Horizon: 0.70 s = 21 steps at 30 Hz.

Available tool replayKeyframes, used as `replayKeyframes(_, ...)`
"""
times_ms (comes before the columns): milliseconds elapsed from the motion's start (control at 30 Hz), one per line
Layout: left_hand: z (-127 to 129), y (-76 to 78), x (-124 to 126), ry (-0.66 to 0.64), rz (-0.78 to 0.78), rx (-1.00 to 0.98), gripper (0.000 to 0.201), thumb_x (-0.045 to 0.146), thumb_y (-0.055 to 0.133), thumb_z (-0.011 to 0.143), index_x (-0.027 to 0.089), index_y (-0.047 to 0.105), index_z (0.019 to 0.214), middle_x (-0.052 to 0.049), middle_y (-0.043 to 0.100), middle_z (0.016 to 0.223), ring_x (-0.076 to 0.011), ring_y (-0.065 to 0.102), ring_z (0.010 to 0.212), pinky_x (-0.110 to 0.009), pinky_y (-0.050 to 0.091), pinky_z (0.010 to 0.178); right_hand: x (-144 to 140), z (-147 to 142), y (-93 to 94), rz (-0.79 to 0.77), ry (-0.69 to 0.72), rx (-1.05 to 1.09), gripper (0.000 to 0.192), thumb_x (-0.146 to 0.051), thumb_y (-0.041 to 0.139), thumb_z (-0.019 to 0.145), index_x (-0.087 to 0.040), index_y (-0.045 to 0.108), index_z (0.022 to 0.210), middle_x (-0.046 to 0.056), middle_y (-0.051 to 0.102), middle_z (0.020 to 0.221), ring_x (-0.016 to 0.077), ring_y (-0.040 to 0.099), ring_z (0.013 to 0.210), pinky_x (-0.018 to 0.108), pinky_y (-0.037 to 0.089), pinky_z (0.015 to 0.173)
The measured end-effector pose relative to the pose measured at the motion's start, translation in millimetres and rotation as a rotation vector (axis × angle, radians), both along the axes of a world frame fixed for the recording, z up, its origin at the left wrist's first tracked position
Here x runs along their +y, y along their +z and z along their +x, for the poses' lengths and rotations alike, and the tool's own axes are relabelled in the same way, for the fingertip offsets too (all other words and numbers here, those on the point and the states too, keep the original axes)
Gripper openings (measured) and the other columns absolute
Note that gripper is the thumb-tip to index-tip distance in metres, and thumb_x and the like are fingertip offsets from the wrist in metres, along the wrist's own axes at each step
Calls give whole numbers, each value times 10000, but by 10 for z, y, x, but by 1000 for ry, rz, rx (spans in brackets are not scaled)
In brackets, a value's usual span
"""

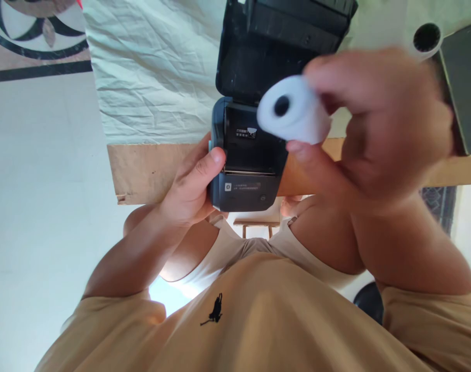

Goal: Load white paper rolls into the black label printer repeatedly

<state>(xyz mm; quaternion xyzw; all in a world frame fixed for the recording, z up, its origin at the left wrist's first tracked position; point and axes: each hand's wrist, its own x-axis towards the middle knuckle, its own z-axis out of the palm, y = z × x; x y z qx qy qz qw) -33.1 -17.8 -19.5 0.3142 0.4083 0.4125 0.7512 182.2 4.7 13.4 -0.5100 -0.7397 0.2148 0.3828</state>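
Observation:
A dark portable label printer has its lid swung up, baring the black paper compartment inside. My left hand grips the printer's left side, thumb over the edge and fingers underneath. Between thumb and fingers of my right hand is a small white paper roll with a dark core hole facing left. The roll hangs above the right part of the compartment and hides some of it. A torn white sticker with print shows on the compartment floor.
A pale wrinkled cloth covers the wooden table. At the upper right stand another white roll with a dark core and a dark flat panel. White floor lies to the left.

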Motion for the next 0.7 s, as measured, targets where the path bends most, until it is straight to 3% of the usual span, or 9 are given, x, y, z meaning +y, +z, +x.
replayKeyframes(67, -1, -35, -1, 23, 70, 12, 578, 613, 652, 883, 200, 644, 1286, -83, 767, 1072, -325, 682, 1281, -386, 647, 920, -20, -99, 16, 178, 139, -153, 340, -316, 551, 967, -406, 646, 1280, -109, 722, 1251, 162, 697, 1180, 362, 599, 1032)
replayKeyframes(133, -12, -72, -3, 43, 134, 38, 582, 622, 658, 882, 166, 674, 1245, -90, 759, 1078, -336, 642, 1336, -388, 625, 979, -26, -159, -4, 303, 185, -229, 353, -200, 553, 960, -318, 633, 1283, -62, 742, 1235, 149, 725, 1116, 311, 602, 963)
replayKeyframes(300, -49, -140, -14, 10, 193, -27, 446, 524, 652, 931, 190, 695, 1223, -71, 749, 1110, -306, 632, 1350, -387, 583, 1060, -29, -194, -99, 339, 130, -271, 178, -170, 646, 921, -227, 631, 1089, -47, 777, 1154, 140, 765, 1001, 284, 590, 843)
replayKeyframes(400, -45, -157, -21, -5, 199, -79, 454, 520, 625, 941, 200, 676, 1259, -81, 748, 1122, -308, 650, 1325, -406, 586, 1055, -26, -206, -144, 385, 154, -207, 87, -132, 643, 918, -205, 645, 965, -44, 796, 1062, 140, 773, 1023, 281, 576, 850)
replayKeyframes(500, -32, -140, -26, 9, 186, -70, 474, 526, 639, 926, 198, 672, 1265, -86, 753, 1119, -313, 653, 1316, -407, 586, 1052, -18, -229, -184, 423, 154, -189, 90, -120, 626, 924, -207, 649, 930, -33, 796, 965, 150, 771, 1024, 295, 570, 859)
replayKeyframes(700, -57, -93, -6, -12, 87, -145, 402, 517, 682, 895, 191, 709, 1128, -64, 774, 1033, -307, 707, 1222, -371, 634, 946, -65, -251, -210, 526, 146, -176, 134, -127, 715, 801, -215, 644, 873, -42, 784, 870, 170, 748, 813, 348, 518, 688)
